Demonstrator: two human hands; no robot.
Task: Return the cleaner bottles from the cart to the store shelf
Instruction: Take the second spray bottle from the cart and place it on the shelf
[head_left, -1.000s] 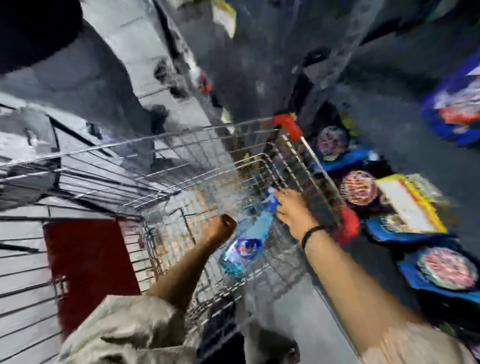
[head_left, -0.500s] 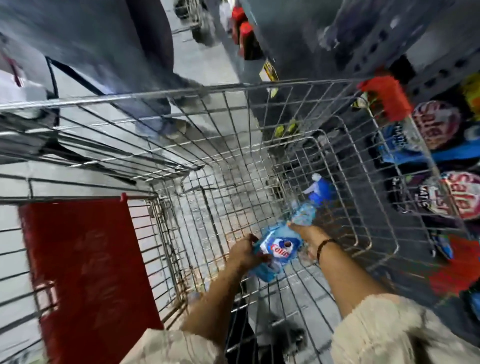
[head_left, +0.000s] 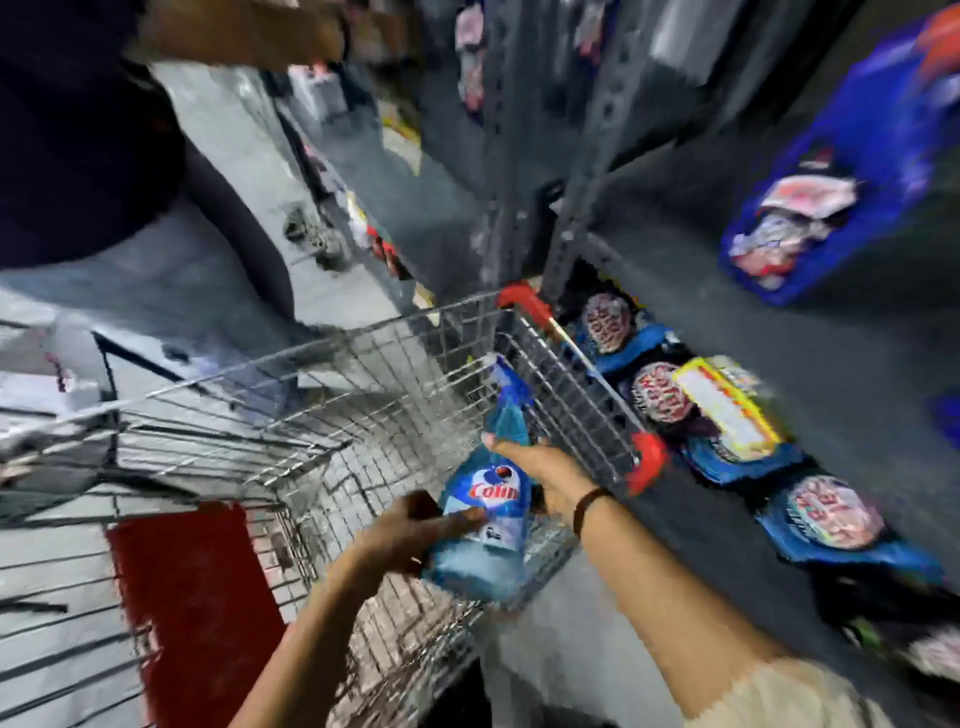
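Left hand and right hand clasped on blue cleaner bottle, held above cart right edge

A wire cart fills the middle of the frame, standing on the grey floor, with red corner guards on its right rim and a red panel at the lower left. To its right, a dark metal shelf carries blue packets lying in a row; another blue packet sits at the upper right
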